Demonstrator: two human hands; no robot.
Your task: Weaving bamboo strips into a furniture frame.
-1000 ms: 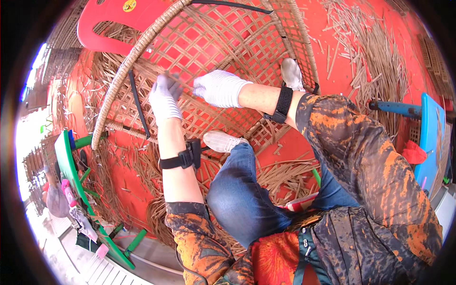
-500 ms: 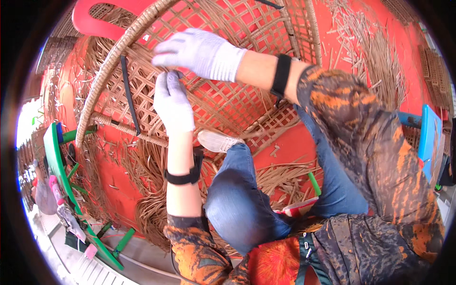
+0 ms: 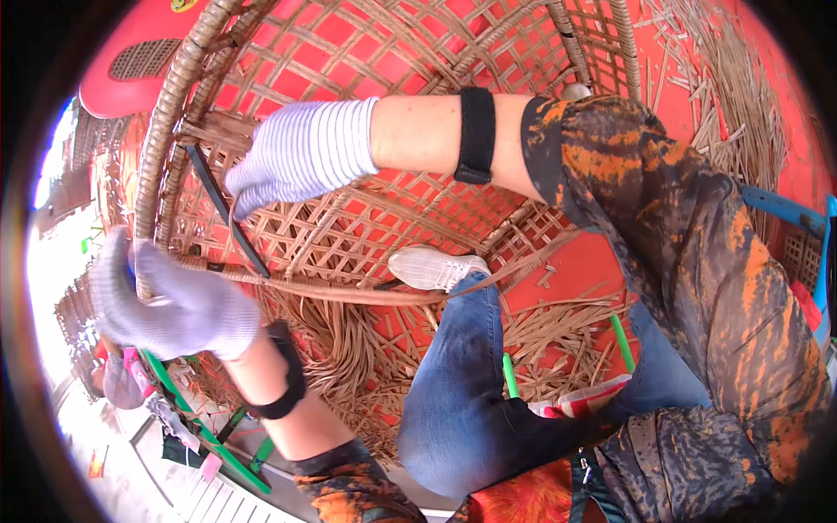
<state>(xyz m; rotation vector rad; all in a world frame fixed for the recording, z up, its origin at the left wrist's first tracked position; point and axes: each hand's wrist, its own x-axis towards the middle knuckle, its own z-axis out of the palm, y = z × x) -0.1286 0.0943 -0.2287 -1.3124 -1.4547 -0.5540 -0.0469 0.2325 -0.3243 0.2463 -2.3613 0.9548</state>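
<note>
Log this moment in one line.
pale-gloved left hand: by curved brown cane frame, contact unclear | pale-gloved right hand: over frame, grip unclear | red plastic seat: picture's upper left

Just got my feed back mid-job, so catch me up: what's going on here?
The person's gloved hands are at a large woven frame. The right hand is over its lattice, near a black strip; the left hand is lower, around the bottom of the curved rim. What either hand grips is unclear. A long tan strip runs across below the lattice, and loose strips lie on the red floor.
</note>
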